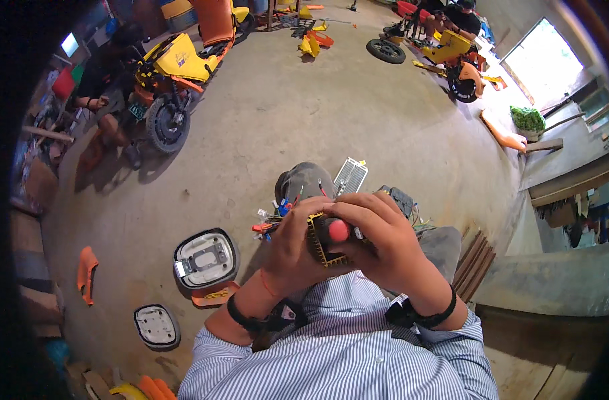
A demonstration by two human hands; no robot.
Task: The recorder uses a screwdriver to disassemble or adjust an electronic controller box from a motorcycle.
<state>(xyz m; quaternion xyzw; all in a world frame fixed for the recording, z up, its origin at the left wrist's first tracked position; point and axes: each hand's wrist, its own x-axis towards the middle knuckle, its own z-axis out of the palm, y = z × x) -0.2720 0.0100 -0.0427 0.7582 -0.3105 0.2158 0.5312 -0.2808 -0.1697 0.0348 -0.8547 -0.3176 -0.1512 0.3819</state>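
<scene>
Both my hands are together in front of my chest. My left hand (pixel 292 240) is closed on a dark part with a yellow toothed edge (pixel 316 241); its rest is hidden by my fingers. Curled over from the other side, my right hand (pixel 383 230) grips a black tool handle with a red round end (pixel 338 231), which points up at me. The handle's tip is out of sight. Just beyond my left hand lie loose cables with coloured connectors (pixel 270 225). A pale ribbed panel (pixel 350 176) and a dark block (pixel 399 199) are past my fingers.
On the floor at left lie two seat-like shells (pixel 230 277) (pixel 156 327) and orange pieces (pixel 87 275). Brown bars (pixel 474 263) are stacked at my right. A person crouches by a yellow scooter (pixel 178 57) at far left; another sits behind a scooter (pixel 451 48) at far right.
</scene>
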